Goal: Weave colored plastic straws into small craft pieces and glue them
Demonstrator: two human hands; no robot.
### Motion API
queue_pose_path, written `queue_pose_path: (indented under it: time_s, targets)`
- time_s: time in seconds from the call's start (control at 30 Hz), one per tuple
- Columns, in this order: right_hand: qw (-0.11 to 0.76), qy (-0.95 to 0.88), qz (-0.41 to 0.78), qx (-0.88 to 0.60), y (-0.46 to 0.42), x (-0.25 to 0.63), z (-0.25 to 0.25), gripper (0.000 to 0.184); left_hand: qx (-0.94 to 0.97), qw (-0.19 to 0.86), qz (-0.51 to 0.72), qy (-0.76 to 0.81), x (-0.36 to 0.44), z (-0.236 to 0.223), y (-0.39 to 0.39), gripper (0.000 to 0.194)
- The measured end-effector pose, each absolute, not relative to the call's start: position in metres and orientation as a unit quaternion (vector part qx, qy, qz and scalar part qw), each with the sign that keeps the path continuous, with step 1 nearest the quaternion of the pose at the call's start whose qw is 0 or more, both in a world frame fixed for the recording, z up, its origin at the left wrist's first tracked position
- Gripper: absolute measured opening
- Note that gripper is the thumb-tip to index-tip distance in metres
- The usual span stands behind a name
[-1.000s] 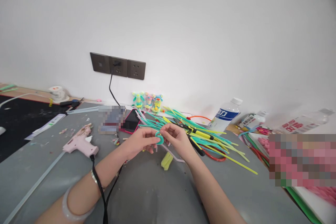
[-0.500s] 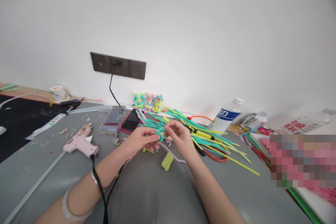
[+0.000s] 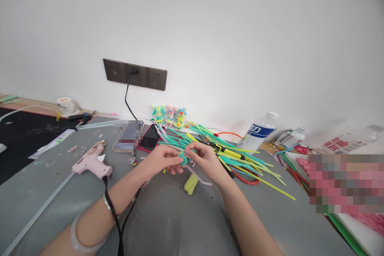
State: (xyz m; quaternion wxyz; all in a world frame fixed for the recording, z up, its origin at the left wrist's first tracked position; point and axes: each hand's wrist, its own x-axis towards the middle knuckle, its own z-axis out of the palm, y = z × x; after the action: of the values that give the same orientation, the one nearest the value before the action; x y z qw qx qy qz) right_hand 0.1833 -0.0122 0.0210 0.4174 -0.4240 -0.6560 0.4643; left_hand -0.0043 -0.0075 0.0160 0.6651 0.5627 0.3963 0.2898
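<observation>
Between my hands is a teal pipe cleaner (image 3: 183, 159), partly wound into a small coil. My left hand (image 3: 165, 159) pinches the coil between thumb and fingers. My right hand (image 3: 203, 159) grips the same pipe cleaner close by, its fingertips nearly touching the left ones. Just below my hands lies a folded yellow-green bundle of pipe cleaner (image 3: 191, 184), beside a pale purple strand (image 3: 204, 181). Behind and to the right spreads a loose pile of teal and yellow pipe cleaners (image 3: 252, 166), with yellow-and-black handled pliers (image 3: 231, 152) among them.
A pink glue gun (image 3: 93, 163) lies left, its black cord passing by my left forearm. A phone (image 3: 149, 139) rests behind my left hand. Small fuzzy figures (image 3: 169, 116) stand against the wall. Bottles (image 3: 261, 130) and pink pipe cleaners (image 3: 370, 224) are at the right.
My right hand has dropped slightly, closer to the coil. The free teal strand now bends into a loop between both hands. The left hand still pinches the coil.
</observation>
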Motion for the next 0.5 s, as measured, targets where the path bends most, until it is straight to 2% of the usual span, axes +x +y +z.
queue_pose_path:
  time_s: [0.2, 0.5]
  targets:
    - [0.423, -0.679, 0.426, -0.424, -0.0126, 0.1779, 0.0159, 0.029, 0.592, 0.667, 0.253, 0.374, -0.0036, 0.0100, -0.0078, 0.030]
    - [0.455, -0.653, 0.449, -0.407, -0.0126, 0.1779, 0.0142, 0.029, 0.587, 0.652, 0.294, 0.380, -0.0038, 0.0136, -0.0065, 0.032]
